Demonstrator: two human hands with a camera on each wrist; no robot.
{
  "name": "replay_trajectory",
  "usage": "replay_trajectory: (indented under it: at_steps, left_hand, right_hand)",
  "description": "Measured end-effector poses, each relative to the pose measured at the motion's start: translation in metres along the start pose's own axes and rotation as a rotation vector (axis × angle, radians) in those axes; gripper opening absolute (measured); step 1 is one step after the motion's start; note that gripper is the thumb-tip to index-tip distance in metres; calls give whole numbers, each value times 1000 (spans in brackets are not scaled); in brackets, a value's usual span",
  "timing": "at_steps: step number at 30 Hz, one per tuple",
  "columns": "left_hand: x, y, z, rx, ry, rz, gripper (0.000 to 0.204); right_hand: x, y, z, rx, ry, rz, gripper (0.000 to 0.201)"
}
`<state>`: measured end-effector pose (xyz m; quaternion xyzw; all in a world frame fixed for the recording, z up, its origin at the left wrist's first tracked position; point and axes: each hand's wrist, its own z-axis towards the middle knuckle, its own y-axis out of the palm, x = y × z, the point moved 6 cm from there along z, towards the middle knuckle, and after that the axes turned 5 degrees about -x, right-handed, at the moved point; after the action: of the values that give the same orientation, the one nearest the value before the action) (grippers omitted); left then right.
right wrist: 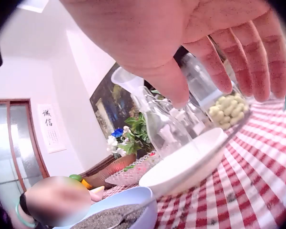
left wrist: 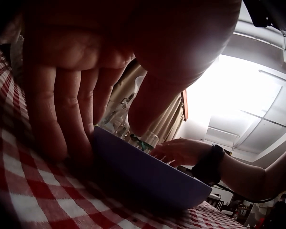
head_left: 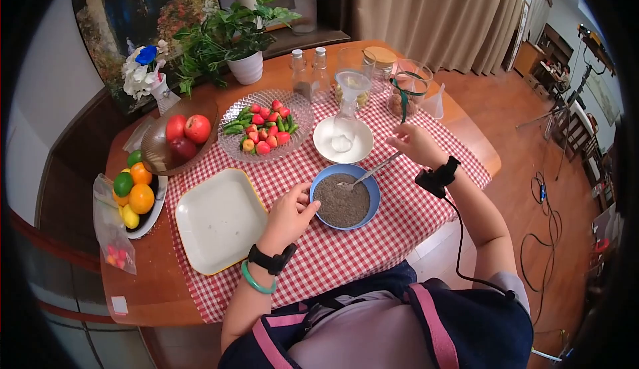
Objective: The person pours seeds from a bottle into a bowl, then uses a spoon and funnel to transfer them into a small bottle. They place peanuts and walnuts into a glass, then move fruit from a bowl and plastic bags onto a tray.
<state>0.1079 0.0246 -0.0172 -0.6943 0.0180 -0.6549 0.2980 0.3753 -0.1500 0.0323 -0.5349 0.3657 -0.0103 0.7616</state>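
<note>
A light blue bowl point(head_left: 377, 199) on the checked cloth holds fine grey-brown grains point(head_left: 339, 201). A metal spoon point(head_left: 378, 170) stands in the grains, its handle slanting out over the rim to the right. My left hand point(head_left: 288, 219) rests against the bowl's left side, fingers fairly straight along the outer wall point(left wrist: 148, 174) and thumb near the rim. Above the spoon's handle hovers my right hand point(head_left: 421, 144), fingers loosely extended and holding nothing in the right wrist view. Just beyond, a clear glass bottle point(right wrist: 164, 126) with a funnel point(head_left: 353, 81) in its neck stands in a white bowl point(head_left: 322, 144).
Left of the blue bowl lies a cream rectangular tray point(head_left: 219, 222). Behind are a glass plate point(head_left: 229, 144) of strawberries and peppers, a bowl of red fruit point(head_left: 198, 129), corked bottles point(head_left: 320, 76) and a ribboned jar point(head_left: 407, 92). A small clear funnel point(head_left: 434, 104) stands near the right edge.
</note>
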Motion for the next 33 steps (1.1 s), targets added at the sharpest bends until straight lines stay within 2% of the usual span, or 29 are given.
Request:
replay_trajectory:
  at_steps: [2, 6, 9, 12, 15, 16, 19, 20, 25, 27, 33]
  left_hand:
    - [0, 0, 0, -1, -7, -2, 42]
    - [-2, 0, 1, -1, -11, 14, 42]
    - [1, 0, 0, -30, -46, -1, 42]
    - [-1, 1, 1, -32, -46, -13, 42]
    - [1, 0, 0, -18, -17, -24, 42]
    - [1, 0, 0, -20, -18, -23, 42]
    - [0, 0, 0, -21, -22, -17, 42]
    - [-1, -1, 0, -20, -25, -15, 42]
    - [-3, -3, 2, -2, -32, -61, 43]
    - [-5, -7, 3, 54, -9, -85, 43]
    - [-2, -14, 5, 117, 8, -270, 39]
  right_hand:
    - [13, 12, -6, -175, 196, 153, 36]
    - [19, 32, -19, -347, 414, 669, 24]
    - [23, 43, -18, -367, 387, 861, 20]
    - [25, 60, -16, -375, 318, 1189, 18]
    - [-8, 61, -27, -366, 341, 1337, 24]
    - [-15, 63, -29, -389, 326, 1284, 33]
    - [-25, 57, -29, -366, 252, 1227, 37]
    - [-24, 50, -29, -308, 257, 1195, 39]
    - [-11, 42, -27, -190, 285, 1310, 42]
    - [3, 49, -25, -178, 292, 1389, 42]
    - [4, 63, -26, -221, 288, 1437, 40]
